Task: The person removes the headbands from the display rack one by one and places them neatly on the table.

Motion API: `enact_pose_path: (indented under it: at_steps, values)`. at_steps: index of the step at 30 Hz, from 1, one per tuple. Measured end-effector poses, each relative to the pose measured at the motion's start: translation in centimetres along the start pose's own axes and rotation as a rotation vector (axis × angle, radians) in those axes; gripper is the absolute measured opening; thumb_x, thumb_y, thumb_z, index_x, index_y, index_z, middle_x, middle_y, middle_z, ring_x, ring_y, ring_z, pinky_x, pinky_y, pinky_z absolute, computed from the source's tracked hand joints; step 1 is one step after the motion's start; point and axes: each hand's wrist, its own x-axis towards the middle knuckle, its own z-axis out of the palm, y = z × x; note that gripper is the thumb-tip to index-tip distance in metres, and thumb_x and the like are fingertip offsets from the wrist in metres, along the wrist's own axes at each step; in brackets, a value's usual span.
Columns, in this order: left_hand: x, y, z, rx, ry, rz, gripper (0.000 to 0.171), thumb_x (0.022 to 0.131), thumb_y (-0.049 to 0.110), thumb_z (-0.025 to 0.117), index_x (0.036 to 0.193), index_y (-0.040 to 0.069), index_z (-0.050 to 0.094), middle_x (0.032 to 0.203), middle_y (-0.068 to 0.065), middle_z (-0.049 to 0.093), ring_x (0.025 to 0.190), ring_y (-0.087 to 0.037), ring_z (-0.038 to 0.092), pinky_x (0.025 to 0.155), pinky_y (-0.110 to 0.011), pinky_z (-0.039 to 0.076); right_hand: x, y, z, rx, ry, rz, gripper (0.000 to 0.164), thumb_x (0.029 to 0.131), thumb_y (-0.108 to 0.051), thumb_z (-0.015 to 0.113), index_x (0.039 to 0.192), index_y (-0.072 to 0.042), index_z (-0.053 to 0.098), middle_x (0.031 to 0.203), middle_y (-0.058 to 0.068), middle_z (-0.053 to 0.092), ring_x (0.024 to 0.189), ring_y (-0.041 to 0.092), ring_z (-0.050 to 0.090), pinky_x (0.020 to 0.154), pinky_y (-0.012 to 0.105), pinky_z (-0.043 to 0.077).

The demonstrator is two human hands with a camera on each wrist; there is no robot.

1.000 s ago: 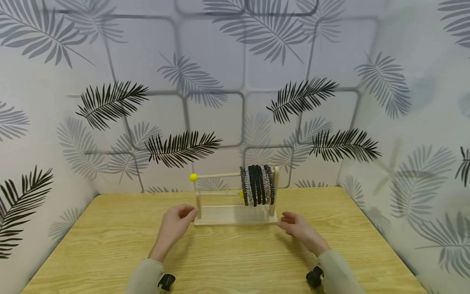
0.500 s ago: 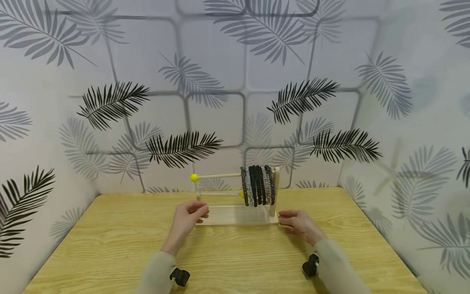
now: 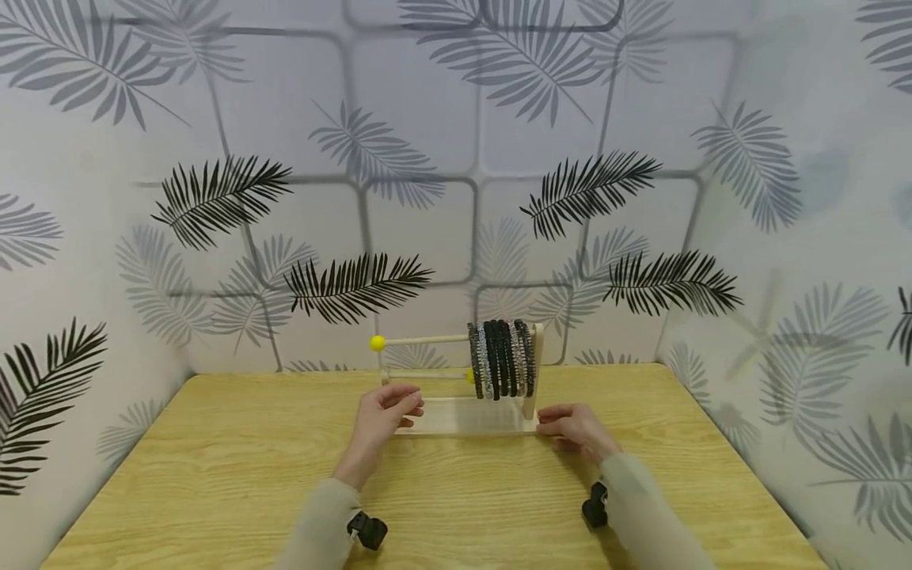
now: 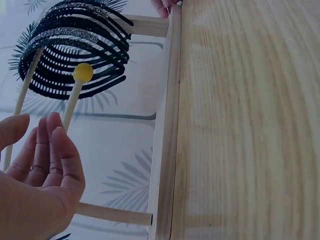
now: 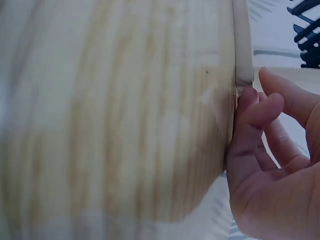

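A pale wooden stand (image 3: 466,417) has two horizontal rods, each tipped with a yellow ball (image 3: 378,343). Several dark and glittery headbands (image 3: 501,360) hang in a row at its right side. My left hand (image 3: 383,413) hovers in front of the stand's left end, fingers loosely bent and holding nothing. In the left wrist view that hand (image 4: 47,175) overlaps a rod, below the headbands (image 4: 75,50). At the right end of the base, my right hand (image 3: 575,427) has its fingertips against the corner. The right wrist view shows its fingers (image 5: 247,112) touching the base end.
The stand is on a wood-grain table (image 3: 456,499), close to its back edge. Behind and beside it are walls (image 3: 427,119) with a leaf pattern. A small black device (image 3: 368,529) is worn on each wrist.
My left hand has moved right, from the stand's left edge to in front of its base. My right hand has shifted slightly left at the corner. The headbands stay on the stand.
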Motion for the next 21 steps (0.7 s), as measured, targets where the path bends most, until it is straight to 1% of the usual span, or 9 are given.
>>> enact_pose_path:
  at_steps: [4, 6, 10, 11, 13, 15, 17, 18, 21]
  values:
    - [0.3, 0.1, 0.9, -0.030, 0.005, 0.023, 0.021, 0.094, 0.018, 0.068, 0.111, 0.007, 0.072, 0.099, -0.011, 0.073, 0.082, -0.017, 0.069, 0.077, -0.042, 0.058, -0.1, 0.0, 0.1, -0.050, 0.008, -0.005, 0.039, 0.085, -0.006, 0.075, 0.122, 0.001, 0.066, 0.118, 0.016, 0.068, 0.077, 0.011, 0.063, 0.065, 0.025, 0.053]
    - [0.5, 0.0, 1.4, -0.034, 0.012, 0.033, 0.020, 0.093, 0.018, 0.069, 0.109, 0.007, 0.073, 0.098, -0.011, 0.073, 0.083, -0.017, 0.069, 0.075, -0.038, 0.058, -0.1, 0.0, 0.1, -0.063, 0.010, -0.008, 0.039, 0.084, -0.006, 0.075, 0.122, 0.001, 0.067, 0.119, 0.016, 0.068, 0.078, 0.011, 0.064, 0.066, 0.026, 0.053]
    - [0.8, -0.1, 2.0, -0.034, 0.022, 0.052, 0.020, 0.092, 0.018, 0.070, 0.108, 0.007, 0.074, 0.097, -0.012, 0.073, 0.084, -0.016, 0.069, 0.071, -0.030, 0.057, 0.1, 0.1, 0.0, -0.047, 0.001, -0.002, 0.037, 0.085, -0.004, 0.074, 0.121, 0.001, 0.067, 0.119, 0.016, 0.068, 0.080, 0.010, 0.066, 0.071, 0.027, 0.056]
    - [0.9, -0.2, 2.1, -0.033, 0.020, 0.056, 0.020, 0.092, 0.018, 0.070, 0.108, 0.007, 0.074, 0.098, -0.011, 0.074, 0.084, -0.016, 0.069, 0.072, -0.030, 0.057, 0.1, 0.0, 0.0, -0.035, 0.002, -0.003, 0.037, 0.085, -0.003, 0.074, 0.121, 0.001, 0.068, 0.117, 0.016, 0.069, 0.081, 0.010, 0.067, 0.073, 0.027, 0.057]
    - [1.0, -0.1, 2.4, -0.035, 0.000, 0.066, 0.021, 0.092, 0.019, 0.070, 0.109, 0.007, 0.074, 0.099, -0.011, 0.074, 0.083, -0.015, 0.069, 0.075, -0.035, 0.058, 0.2, 0.1, -0.1, -0.018, -0.005, -0.008, 0.037, 0.086, -0.001, 0.072, 0.122, 0.003, 0.067, 0.115, 0.017, 0.069, 0.082, 0.010, 0.069, 0.075, 0.028, 0.058]
    - [1.1, 0.1, 2.6, -0.032, -0.024, 0.073, 0.023, 0.092, 0.020, 0.070, 0.111, 0.007, 0.074, 0.100, -0.011, 0.074, 0.083, -0.014, 0.070, 0.078, -0.042, 0.058, 0.3, 0.1, -0.1, -0.001, 0.002, -0.008, 0.036, 0.085, -0.001, 0.072, 0.120, 0.003, 0.068, 0.113, 0.016, 0.071, 0.081, 0.009, 0.069, 0.075, 0.028, 0.059]
    - [1.1, 0.2, 2.7, -0.018, -0.046, 0.082, 0.025, 0.093, 0.022, 0.070, 0.113, 0.006, 0.072, 0.102, -0.012, 0.073, 0.084, -0.013, 0.070, 0.081, -0.045, 0.057, 0.4, 0.2, -0.1, 0.008, 0.003, -0.008, 0.035, 0.085, -0.001, 0.073, 0.120, 0.003, 0.068, 0.112, 0.016, 0.072, 0.080, 0.009, 0.070, 0.075, 0.028, 0.059]
    - [1.1, 0.2, 2.8, -0.016, -0.054, 0.081, 0.026, 0.093, 0.022, 0.070, 0.114, 0.006, 0.072, 0.102, -0.012, 0.073, 0.084, -0.013, 0.070, 0.082, -0.046, 0.057, 0.5, 0.2, -0.1, 0.009, 0.003, -0.007, 0.035, 0.085, -0.001, 0.073, 0.120, 0.003, 0.068, 0.112, 0.016, 0.072, 0.080, 0.009, 0.070, 0.075, 0.028, 0.059]
    - [1.0, 0.4, 3.1, -0.022, -0.068, 0.071, 0.026, 0.093, 0.022, 0.070, 0.114, 0.006, 0.072, 0.102, -0.013, 0.073, 0.084, -0.013, 0.070, 0.079, -0.039, 0.058, 0.4, 0.3, 0.0, 0.009, 0.000, 0.004, 0.035, 0.085, -0.002, 0.073, 0.119, 0.002, 0.069, 0.112, 0.015, 0.072, 0.080, 0.008, 0.070, 0.075, 0.028, 0.059]
